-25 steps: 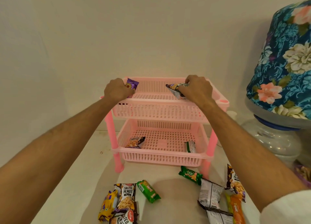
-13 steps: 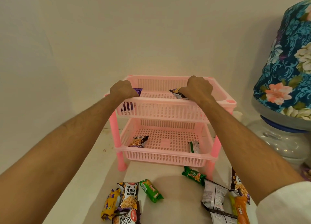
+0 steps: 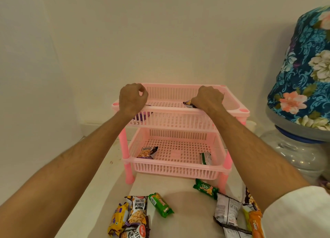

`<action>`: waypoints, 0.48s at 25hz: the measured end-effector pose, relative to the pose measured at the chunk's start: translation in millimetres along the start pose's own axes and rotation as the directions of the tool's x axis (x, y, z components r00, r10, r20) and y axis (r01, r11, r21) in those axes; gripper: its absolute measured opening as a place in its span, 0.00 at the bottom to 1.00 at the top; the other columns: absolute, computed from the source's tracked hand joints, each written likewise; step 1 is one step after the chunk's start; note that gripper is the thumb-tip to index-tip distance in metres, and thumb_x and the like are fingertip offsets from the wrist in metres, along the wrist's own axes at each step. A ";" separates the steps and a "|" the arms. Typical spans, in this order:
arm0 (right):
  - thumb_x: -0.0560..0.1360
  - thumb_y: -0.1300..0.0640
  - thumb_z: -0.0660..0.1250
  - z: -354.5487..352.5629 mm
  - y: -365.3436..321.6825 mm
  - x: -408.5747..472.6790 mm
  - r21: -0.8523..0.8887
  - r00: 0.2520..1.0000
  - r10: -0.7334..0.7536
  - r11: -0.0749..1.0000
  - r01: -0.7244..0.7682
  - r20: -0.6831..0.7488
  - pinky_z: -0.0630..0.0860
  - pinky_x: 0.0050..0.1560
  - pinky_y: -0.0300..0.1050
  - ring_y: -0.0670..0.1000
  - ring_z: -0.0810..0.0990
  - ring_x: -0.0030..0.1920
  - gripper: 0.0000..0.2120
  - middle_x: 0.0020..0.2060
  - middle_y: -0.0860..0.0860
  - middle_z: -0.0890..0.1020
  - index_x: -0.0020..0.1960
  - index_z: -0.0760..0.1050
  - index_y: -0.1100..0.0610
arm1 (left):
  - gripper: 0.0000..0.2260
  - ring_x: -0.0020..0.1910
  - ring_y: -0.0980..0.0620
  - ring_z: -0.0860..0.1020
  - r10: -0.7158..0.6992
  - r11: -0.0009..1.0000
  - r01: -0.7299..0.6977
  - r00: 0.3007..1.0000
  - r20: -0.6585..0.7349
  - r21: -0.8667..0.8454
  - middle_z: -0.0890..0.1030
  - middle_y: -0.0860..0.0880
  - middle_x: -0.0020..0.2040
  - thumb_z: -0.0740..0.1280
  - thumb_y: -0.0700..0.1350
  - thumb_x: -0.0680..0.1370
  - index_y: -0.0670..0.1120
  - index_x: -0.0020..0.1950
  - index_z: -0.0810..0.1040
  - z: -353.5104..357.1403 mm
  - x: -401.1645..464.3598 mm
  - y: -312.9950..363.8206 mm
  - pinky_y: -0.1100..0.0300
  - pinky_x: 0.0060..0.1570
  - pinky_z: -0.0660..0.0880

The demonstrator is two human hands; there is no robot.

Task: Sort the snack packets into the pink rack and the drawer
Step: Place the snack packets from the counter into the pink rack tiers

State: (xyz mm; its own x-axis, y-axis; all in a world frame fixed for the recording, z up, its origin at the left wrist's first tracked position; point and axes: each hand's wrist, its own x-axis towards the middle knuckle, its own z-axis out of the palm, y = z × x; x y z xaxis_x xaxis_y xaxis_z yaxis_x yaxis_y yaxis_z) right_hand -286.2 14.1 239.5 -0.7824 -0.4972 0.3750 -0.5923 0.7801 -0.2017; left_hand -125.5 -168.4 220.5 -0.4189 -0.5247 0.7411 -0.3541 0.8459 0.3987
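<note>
The pink rack (image 3: 178,110) has two tiers and stands against the wall. My left hand (image 3: 133,99) hovers over the top tier's left end, fingers curled with nothing in them. Below it a purple packet (image 3: 142,115) lies in the top tier and shows through the slats. My right hand (image 3: 208,99) rests in the top tier's right side, closed on a dark snack packet (image 3: 187,103). In the bottom tier lie a peanut packet (image 3: 147,152) at the left and a green-white packet (image 3: 205,158) at the right. No drawer is in view.
Loose packets lie in front of the rack: salted peanuts (image 3: 137,211), a yellow packet (image 3: 118,218), two green biscuit packs (image 3: 160,204) (image 3: 205,187), silver packets (image 3: 226,211) and an orange one (image 3: 255,225). A water bottle under a floral cover (image 3: 303,68) stands at the right.
Both hands came down into the top tier with their packets. My left hand let go of the purple packet, which now lies in the tier. The right hand still grips its packet.
</note>
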 end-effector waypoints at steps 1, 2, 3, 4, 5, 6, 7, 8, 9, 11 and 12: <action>0.69 0.56 0.65 -0.6 -0.1 -1.1 0.001 1.000 -0.002 1.000 0.002 -0.004 0.60 0.30 0.40 0.56 0.74 0.36 0.05 0.37 0.53 0.77 0.39 0.72 0.57 | 0.10 0.46 0.45 0.80 0.108 0.994 -0.109 0.992 -0.067 -0.013 0.85 0.45 0.44 0.63 0.45 0.74 0.42 0.44 0.83 0.5 -6.8 -0.8 0.51 0.55 0.70; 0.70 0.55 0.64 -0.9 -0.2 -2.7 0.002 1.000 -0.007 1.000 0.007 -0.018 0.60 0.31 0.41 0.56 0.74 0.36 0.06 0.36 0.53 0.76 0.40 0.72 0.57 | 0.10 0.46 0.46 0.80 0.206 0.978 -0.208 0.971 -0.122 -0.006 0.84 0.46 0.43 0.63 0.44 0.73 0.42 0.42 0.82 1.0 -14.6 -1.3 0.50 0.57 0.68; 0.71 0.53 0.63 -1.2 0.0 -4.3 0.001 0.999 -0.012 1.000 0.012 -0.043 0.61 0.31 0.41 0.56 0.74 0.35 0.08 0.35 0.53 0.76 0.40 0.72 0.58 | 0.09 0.47 0.46 0.80 0.289 0.956 -0.293 0.943 -0.167 0.004 0.84 0.47 0.42 0.63 0.44 0.73 0.42 0.41 0.82 2.3 -23.5 -1.3 0.49 0.58 0.67; 0.73 0.51 0.62 -2.1 -0.2 -6.6 0.002 0.997 -0.017 1.000 0.018 -0.073 0.62 0.33 0.42 0.56 0.73 0.35 0.11 0.34 0.53 0.75 0.40 0.72 0.58 | 0.07 0.47 0.47 0.79 0.360 0.930 -0.366 0.910 -0.206 0.008 0.84 0.47 0.42 0.64 0.43 0.72 0.43 0.40 0.81 3.8 -34.4 0.0 0.48 0.58 0.67; 0.74 0.49 0.62 -3.7 -0.6 -8.7 0.009 0.994 -0.022 1.000 0.024 -0.107 0.64 0.35 0.44 0.56 0.73 0.35 0.13 0.34 0.53 0.75 0.40 0.72 0.59 | 0.06 0.47 0.46 0.79 0.420 0.902 -0.432 0.877 -0.234 0.003 0.83 0.46 0.42 0.65 0.43 0.72 0.42 0.40 0.81 5.6 -46.1 2.8 0.48 0.57 0.67; 0.75 0.48 0.61 -5.1 -1.5 -11.5 0.014 0.989 -0.031 0.999 0.034 -0.143 0.65 0.36 0.45 0.57 0.73 0.35 0.14 0.35 0.54 0.75 0.41 0.72 0.59 | 0.06 0.47 0.45 0.79 0.474 0.871 -0.491 0.843 -0.255 -0.005 0.83 0.46 0.41 0.66 0.42 0.72 0.42 0.40 0.81 7.0 -58.8 6.1 0.47 0.56 0.69; 0.76 0.47 0.60 -6.6 -2.4 -14.2 0.015 0.983 -0.044 0.999 0.047 -0.180 0.66 0.37 0.46 0.58 0.74 0.36 0.15 0.36 0.55 0.77 0.43 0.73 0.60 | 0.05 0.46 0.45 0.79 0.520 0.839 -0.544 0.810 -0.269 -0.016 0.83 0.46 0.41 0.67 0.41 0.72 0.41 0.40 0.81 8.8 -72.0 9.8 0.47 0.55 0.70; 0.77 0.46 0.59 -8.5 -3.5 -18.3 0.016 0.973 -0.060 0.998 0.065 -0.221 0.67 0.37 0.46 0.59 0.76 0.38 0.17 0.39 0.55 0.79 0.46 0.75 0.61 | 0.05 0.45 0.45 0.79 0.558 0.808 -0.589 0.783 -0.275 -0.035 0.83 0.46 0.41 0.67 0.40 0.71 0.41 0.40 0.82 11.0 -85.4 12.7 0.48 0.53 0.71; 0.77 0.46 0.59 -9.8 -4.6 -23.0 0.027 0.961 -0.079 0.996 0.089 -0.263 0.68 0.38 0.46 0.60 0.78 0.41 0.18 0.41 0.56 0.81 0.50 0.76 0.61 | 0.05 0.44 0.45 0.79 0.589 0.778 -0.625 0.760 -0.274 -0.063 0.83 0.45 0.40 0.67 0.39 0.71 0.40 0.39 0.82 13.4 -98.7 14.4 0.49 0.50 0.72; 0.77 0.46 0.58 -11.5 -6.6 -36.4 0.077 0.931 -0.120 0.985 0.156 -0.343 0.70 0.42 0.48 0.60 0.80 0.46 0.19 0.45 0.56 0.82 0.55 0.76 0.60 | 0.05 0.40 0.45 0.79 0.627 0.732 -0.667 0.739 -0.245 -0.138 0.83 0.44 0.39 0.67 0.37 0.71 0.38 0.39 0.82 19.5 -124.6 14.2 0.52 0.44 0.74; 0.76 0.47 0.58 -11.6 -7.9 -46.4 0.104 0.913 -0.144 0.975 0.197 -0.382 0.71 0.43 0.48 0.59 0.80 0.46 0.18 0.46 0.55 0.83 0.55 0.77 0.59 | 0.05 0.39 0.45 0.79 0.633 0.727 -0.663 0.748 -0.202 -0.176 0.83 0.43 0.39 0.67 0.37 0.71 0.38 0.39 0.82 23.8 -137.0 11.9 0.53 0.42 0.75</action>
State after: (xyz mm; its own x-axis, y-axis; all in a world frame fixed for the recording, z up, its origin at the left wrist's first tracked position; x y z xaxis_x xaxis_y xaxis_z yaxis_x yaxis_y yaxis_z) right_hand -243.0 35.4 234.2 -0.5556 -0.4212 0.7169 -0.7518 0.6227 -0.2168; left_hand -92.2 -88.7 110.8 -0.3683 0.1621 0.9155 0.1676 0.9801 -0.1061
